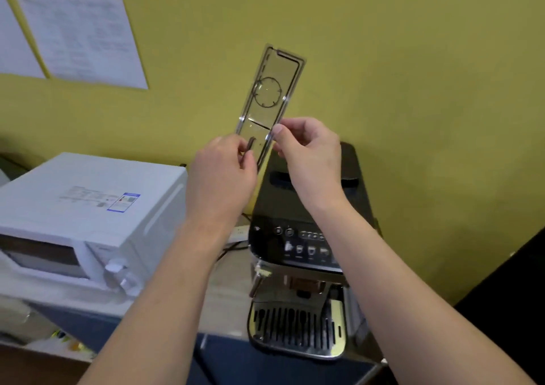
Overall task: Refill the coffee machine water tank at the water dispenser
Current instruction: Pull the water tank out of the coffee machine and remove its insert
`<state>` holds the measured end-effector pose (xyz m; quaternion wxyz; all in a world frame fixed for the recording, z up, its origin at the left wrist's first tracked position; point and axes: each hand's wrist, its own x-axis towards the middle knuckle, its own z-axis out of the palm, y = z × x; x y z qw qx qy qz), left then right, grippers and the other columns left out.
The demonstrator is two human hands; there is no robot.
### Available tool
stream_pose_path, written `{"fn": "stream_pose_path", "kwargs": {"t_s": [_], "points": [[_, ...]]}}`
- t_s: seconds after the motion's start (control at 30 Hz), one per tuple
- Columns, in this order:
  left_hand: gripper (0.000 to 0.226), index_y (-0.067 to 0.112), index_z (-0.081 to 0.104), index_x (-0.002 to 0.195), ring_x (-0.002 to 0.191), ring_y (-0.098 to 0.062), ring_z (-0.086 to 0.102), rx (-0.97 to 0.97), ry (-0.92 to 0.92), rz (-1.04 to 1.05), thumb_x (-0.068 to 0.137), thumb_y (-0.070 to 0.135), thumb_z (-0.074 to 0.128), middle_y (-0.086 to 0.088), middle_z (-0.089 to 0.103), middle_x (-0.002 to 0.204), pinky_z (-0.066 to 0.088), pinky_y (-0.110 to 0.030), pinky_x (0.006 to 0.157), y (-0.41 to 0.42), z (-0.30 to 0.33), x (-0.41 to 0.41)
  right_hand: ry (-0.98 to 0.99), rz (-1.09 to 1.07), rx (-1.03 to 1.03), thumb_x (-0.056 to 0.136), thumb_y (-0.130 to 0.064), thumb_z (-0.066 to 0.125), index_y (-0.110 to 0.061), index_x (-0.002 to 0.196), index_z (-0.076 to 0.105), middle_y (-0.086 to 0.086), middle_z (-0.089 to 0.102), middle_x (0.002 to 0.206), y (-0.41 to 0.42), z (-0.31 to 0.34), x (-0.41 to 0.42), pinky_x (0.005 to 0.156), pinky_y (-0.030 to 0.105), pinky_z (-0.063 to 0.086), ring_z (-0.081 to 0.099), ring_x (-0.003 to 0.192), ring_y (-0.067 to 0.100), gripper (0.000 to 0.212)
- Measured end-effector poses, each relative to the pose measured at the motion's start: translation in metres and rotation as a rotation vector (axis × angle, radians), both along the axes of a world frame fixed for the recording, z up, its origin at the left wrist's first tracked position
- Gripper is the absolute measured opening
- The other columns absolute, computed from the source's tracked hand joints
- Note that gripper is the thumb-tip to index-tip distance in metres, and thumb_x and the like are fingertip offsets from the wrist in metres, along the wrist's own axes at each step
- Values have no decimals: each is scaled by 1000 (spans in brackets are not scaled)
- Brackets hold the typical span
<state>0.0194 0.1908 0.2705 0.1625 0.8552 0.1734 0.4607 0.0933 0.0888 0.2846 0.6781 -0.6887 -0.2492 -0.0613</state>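
A long, clear plastic tank lid [269, 90] with a dark rim and a round marking stands nearly upright in the air above the coffee machine [303, 243]. My left hand [224, 172] pinches its lower end by a small dark handle. My right hand [306, 151] grips the lid's right edge with thumb and fingers. The black and chrome coffee machine stands on the counter below, with its button panel and drip tray [295, 328] facing me. The water tank itself is not clearly visible, and no water dispenser is in view.
A white microwave [88, 219] sits left of the coffee machine on the light counter [227, 302]. Cables and a power strip [239, 233] lie between them. Papers [82, 36] hang on the yellow wall. A dark object [516, 302] fills the right edge.
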Motion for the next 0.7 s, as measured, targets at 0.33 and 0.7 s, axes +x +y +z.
{"fn": "stream_pose_path", "kwargs": {"t_s": [0.33, 0.7], "points": [[6, 11, 66, 77, 74, -33, 63, -256, 466, -4, 81, 15, 63, -7, 68, 69, 50, -41, 69, 143, -146, -83, 298, 142, -310, 99, -7, 43, -8, 97, 69, 4, 67, 91, 137, -146, -86, 80, 34, 49, 61, 86, 19, 26], [12, 9, 67, 85, 78, -29, 63, -306, 1128, -192, 89, 17, 59, -11, 65, 83, 49, -34, 66, 155, -299, -31, 1165, -117, -399, 98, -13, 50, -17, 86, 67, 10, 67, 95, 159, -323, -62, 100, 46, 50, 63, 104, 31, 22]]}}
